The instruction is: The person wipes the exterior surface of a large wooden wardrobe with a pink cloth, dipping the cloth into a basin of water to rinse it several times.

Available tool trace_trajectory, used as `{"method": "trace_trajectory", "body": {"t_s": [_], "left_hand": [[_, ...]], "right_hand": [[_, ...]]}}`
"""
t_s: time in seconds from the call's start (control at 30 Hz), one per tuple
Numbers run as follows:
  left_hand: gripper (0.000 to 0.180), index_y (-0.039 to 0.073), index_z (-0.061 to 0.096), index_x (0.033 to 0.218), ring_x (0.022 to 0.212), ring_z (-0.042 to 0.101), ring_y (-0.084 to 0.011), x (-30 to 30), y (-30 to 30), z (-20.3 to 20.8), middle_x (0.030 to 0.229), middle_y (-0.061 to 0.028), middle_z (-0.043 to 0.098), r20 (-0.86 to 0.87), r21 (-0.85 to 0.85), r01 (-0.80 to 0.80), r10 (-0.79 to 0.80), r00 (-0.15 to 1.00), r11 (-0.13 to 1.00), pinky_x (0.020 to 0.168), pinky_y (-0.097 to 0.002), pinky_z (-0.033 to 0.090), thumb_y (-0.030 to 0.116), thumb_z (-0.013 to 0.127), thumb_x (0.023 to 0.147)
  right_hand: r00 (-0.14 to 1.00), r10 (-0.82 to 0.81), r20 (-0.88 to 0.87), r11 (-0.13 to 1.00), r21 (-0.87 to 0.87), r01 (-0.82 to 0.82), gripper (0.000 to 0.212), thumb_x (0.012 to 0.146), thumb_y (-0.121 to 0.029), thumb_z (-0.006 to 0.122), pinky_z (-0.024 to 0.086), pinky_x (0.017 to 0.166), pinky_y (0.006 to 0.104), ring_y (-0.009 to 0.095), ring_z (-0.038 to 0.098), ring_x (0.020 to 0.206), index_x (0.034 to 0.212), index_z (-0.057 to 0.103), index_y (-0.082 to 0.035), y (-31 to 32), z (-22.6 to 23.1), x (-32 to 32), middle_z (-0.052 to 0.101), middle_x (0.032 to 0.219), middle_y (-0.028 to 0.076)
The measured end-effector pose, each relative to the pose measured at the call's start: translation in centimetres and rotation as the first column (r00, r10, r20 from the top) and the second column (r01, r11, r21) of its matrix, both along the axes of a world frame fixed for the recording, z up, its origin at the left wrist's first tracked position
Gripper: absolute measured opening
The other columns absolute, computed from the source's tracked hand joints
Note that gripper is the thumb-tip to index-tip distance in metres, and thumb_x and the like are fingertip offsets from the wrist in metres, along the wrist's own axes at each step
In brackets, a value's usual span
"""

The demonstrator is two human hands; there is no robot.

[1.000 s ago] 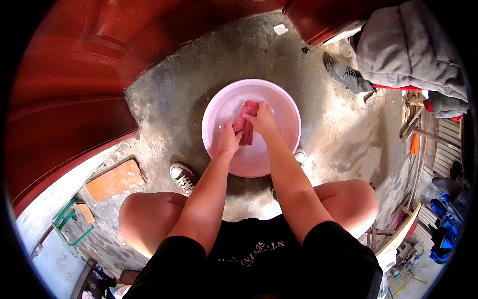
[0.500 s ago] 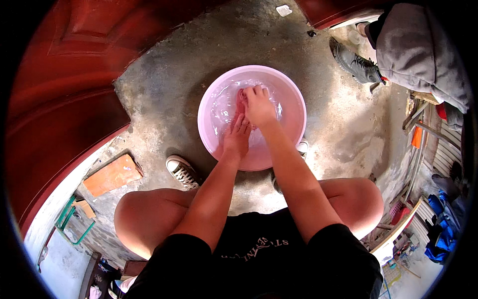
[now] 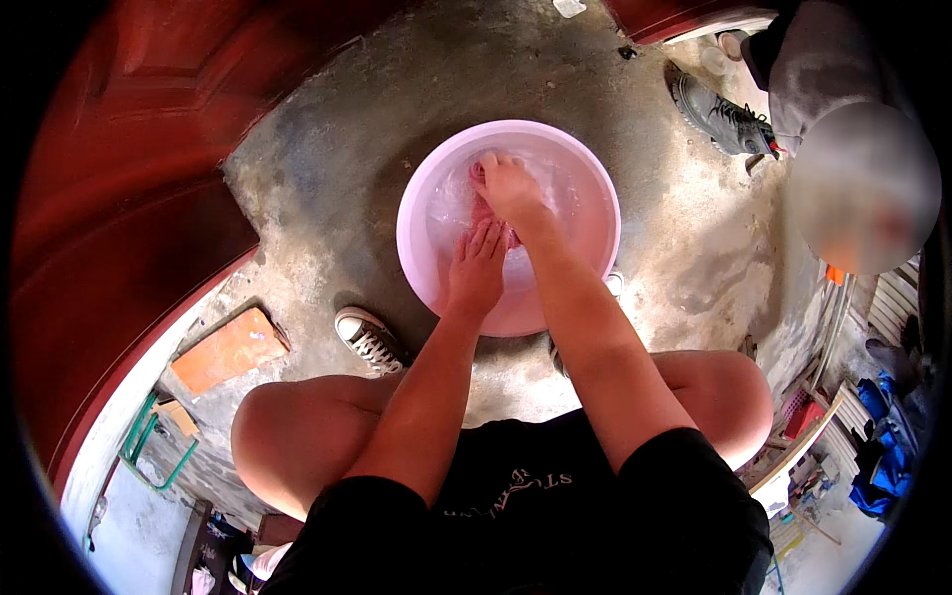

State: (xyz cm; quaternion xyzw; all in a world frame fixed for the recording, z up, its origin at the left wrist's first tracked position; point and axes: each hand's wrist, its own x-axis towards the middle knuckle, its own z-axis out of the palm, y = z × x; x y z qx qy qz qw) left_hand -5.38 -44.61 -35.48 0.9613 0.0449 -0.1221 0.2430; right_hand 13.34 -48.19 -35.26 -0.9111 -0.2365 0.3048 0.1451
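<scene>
A pink plastic basin (image 3: 412,220) with water in it stands on the floor in front of me. In the water lies a wet red cloth (image 3: 481,210), bunched up and partly covered by my hands. My right hand (image 3: 510,186) is closed over the far end of the cloth, its fingers curled round it. My left hand (image 3: 479,266) rests on the cloth's near end with the fingers stretched out and slightly apart. Its fingertips touch the fabric.
Dark red doors (image 3: 149,188) stand at the left and far side. An orange brick (image 3: 230,350) lies on the concrete floor (image 3: 327,198). At the right, another person's grey boot (image 3: 724,119) and trousers show; a blurred patch covers part of that area. Blue fabric (image 3: 883,446) hangs lower right.
My right hand has shifted slightly away from me along the cloth. The left hand's fingers have spread a little. The other person at the right has leaned lower into view.
</scene>
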Motion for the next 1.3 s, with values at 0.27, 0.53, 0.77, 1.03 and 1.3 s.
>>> {"method": "trace_trajectory", "body": {"t_s": [0.27,0.53,0.77,1.03,1.3], "left_hand": [[0.057,0.011,0.045,0.154,0.153,0.032,-0.0279,1.2,1.0,-1.9,0.162,-0.0074,0.042,-0.351,-0.024,-0.012,0.002,0.936,1.000,0.125,-0.0506,0.021,0.023,0.050,0.099],[0.064,0.011,0.039,0.158,0.156,0.026,-0.0272,0.1,-0.1,-1.6,0.165,-0.0075,0.036,-0.109,0.166,-0.028,0.047,0.993,0.986,0.126,-0.0496,0.022,0.023,0.051,0.097],[0.064,0.007,0.035,0.159,0.157,0.021,-0.0291,1.6,0.4,0.7,0.167,-0.0099,0.031,-0.349,0.054,0.082,-0.058,0.935,0.995,0.128,-0.0509,0.016,0.021,0.048,0.097],[0.061,0.009,0.040,0.157,0.158,0.019,-0.0263,0.1,-0.1,-1.2,0.168,-0.0090,0.031,-0.314,0.066,0.053,-0.030,0.949,0.996,0.128,-0.0504,0.015,0.023,0.048,0.098],[0.063,0.009,0.046,0.153,0.157,0.024,-0.0290,0.2,-0.4,-1.7,0.164,-0.0103,0.036,-0.055,0.085,-0.050,0.055,0.997,0.995,0.127,-0.0527,0.017,0.024,0.054,0.093]], "right_hand": [[0.989,0.105,0.106,0.994,-0.033,-0.102,0.036,0.091,-0.041,0.068,0.052,0.101,0.0478,0.035,0.056,0.121,0.114,0.072,-0.013,0.0,2.6,-6.5,0.064,0.125,0.011],[0.993,0.110,0.032,0.994,-0.021,-0.110,0.030,0.095,-0.038,0.063,0.056,0.092,0.0504,0.037,0.061,0.115,0.110,0.070,-0.012,3.0,-2.5,-1.1,0.066,0.119,0.012],[0.987,0.151,0.047,0.986,0.057,-0.154,0.032,0.089,-0.033,0.070,0.053,0.098,0.0513,0.036,0.055,0.122,0.114,0.070,-0.014,0.2,2.6,-1.5,0.061,0.125,0.011],[0.937,0.055,0.345,0.992,0.088,-0.090,0.025,0.081,-0.033,0.076,0.053,0.095,0.0505,0.036,0.059,0.115,0.095,0.071,-0.012,-0.1,-0.6,-7.2,0.065,0.117,0.012],[0.998,0.040,0.055,0.996,0.081,-0.044,0.035,0.088,-0.033,0.071,0.050,0.099,0.0511,0.039,0.061,0.114,0.110,0.063,-0.007,1.8,-0.9,0.2,0.065,0.119,0.021]]}}
